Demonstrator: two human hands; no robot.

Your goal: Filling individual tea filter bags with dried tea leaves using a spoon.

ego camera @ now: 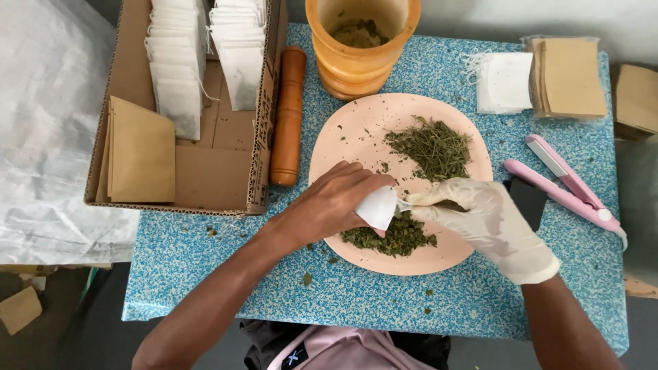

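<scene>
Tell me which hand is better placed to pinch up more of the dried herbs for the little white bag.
Probably the right hand: gloved, its fingertips sit at the bag's mouth, just above the darker herb pile on the pink plate. The left hand is occupied gripping the white bag.

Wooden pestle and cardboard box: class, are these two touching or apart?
Touching. The head view shows the wooden pestle lying lengthwise flush against the cardboard box's right wall, with no strip of the blue table showing between them.

**A small home packing table for herbal tea**

Dried herbs (430, 145) heaped on a pink plate (356, 130), a wooden mortar (360, 48) and pestle (288, 116), a cardboard box (205, 171) of empty tea bags (177, 62), paper envelopes (569, 77) and a pink heat sealer (565, 185) crowd one speckled blue table (205, 274).
</scene>
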